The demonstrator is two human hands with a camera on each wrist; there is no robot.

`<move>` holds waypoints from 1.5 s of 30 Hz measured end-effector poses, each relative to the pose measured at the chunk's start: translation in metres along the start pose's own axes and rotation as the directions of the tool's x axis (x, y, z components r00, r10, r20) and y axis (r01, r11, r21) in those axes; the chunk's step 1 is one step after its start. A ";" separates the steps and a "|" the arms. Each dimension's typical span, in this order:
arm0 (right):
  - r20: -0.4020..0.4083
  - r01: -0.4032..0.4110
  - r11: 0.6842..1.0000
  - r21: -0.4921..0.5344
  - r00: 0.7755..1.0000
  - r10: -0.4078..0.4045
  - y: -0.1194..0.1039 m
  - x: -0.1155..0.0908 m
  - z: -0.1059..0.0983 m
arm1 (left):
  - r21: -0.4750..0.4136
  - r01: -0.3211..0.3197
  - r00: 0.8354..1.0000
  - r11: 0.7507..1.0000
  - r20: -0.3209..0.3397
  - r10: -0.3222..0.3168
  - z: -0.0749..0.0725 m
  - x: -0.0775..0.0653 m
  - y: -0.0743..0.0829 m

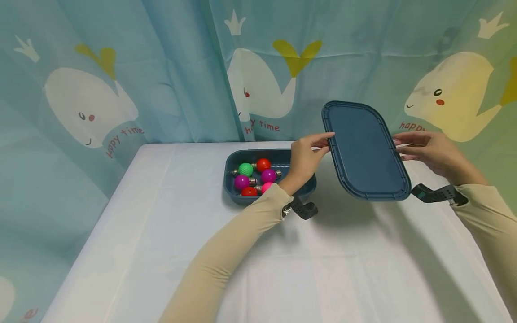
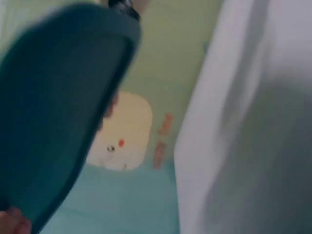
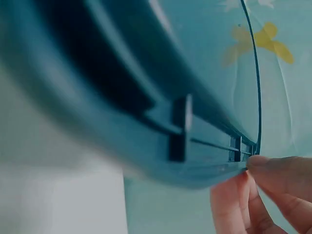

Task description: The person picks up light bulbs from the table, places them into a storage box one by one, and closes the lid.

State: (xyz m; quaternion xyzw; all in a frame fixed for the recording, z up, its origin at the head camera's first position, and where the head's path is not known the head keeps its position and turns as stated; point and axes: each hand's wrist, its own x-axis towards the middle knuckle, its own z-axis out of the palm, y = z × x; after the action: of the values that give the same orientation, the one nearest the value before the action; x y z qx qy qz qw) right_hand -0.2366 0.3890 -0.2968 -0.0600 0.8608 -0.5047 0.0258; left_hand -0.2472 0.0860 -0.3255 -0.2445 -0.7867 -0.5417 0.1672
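Observation:
A dark blue rectangular lid [image 1: 365, 150] with rounded corners is held tilted above the table, right of a matching box. My left hand [image 1: 304, 159] pinches its left edge between thumb and fingers. On the opposite edge, my right hand [image 1: 430, 150] grips the rim; the right wrist view shows the thumb and fingers [image 3: 278, 178] pinching it. The dark blue box [image 1: 230, 190] sits uncovered on the table, partly hidden by my left hand and forearm. Inside it lie several colored bulbs with metal screw bases, among them a green bulb [image 1: 245, 169], a red bulb [image 1: 264, 164] and a purple bulb [image 1: 242, 181].
A white cloth covers the table [image 1: 161, 251]. Behind it hangs a pale blue-green curtain [image 1: 177, 67] printed with whales, which meets the table's back edge. Dark straps [image 1: 304, 208] are worn on both wrists. Shadows of the lid and arm fall across the cloth.

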 end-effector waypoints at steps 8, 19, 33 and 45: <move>0.024 0.089 0.965 0.245 0.995 -0.097 -0.008 0.000 0.004 | 0.039 -0.105 0.993 0.994 -0.047 0.107 -0.018 0.006 -0.002; 0.041 0.271 0.753 0.600 0.929 -0.367 -0.024 0.006 0.021 | 0.072 -0.084 0.986 0.994 -0.137 0.093 -0.037 0.009 -0.004; -0.068 0.218 0.901 0.376 0.976 -0.207 -0.049 0.025 0.043 | 0.019 0.052 0.985 0.998 -0.168 -0.048 -0.069 0.012 -0.013; -0.050 0.183 0.954 0.238 0.983 -0.176 -0.065 0.038 0.065 | -0.222 0.224 0.959 0.949 -0.123 -0.255 -0.091 0.004 -0.019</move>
State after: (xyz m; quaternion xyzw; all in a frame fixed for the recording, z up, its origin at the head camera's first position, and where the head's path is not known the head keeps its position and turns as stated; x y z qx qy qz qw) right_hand -0.2620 0.2967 -0.2714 -0.1274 0.7843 -0.6067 -0.0252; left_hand -0.2616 -0.0034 -0.3058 -0.1213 -0.7356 -0.6531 0.1324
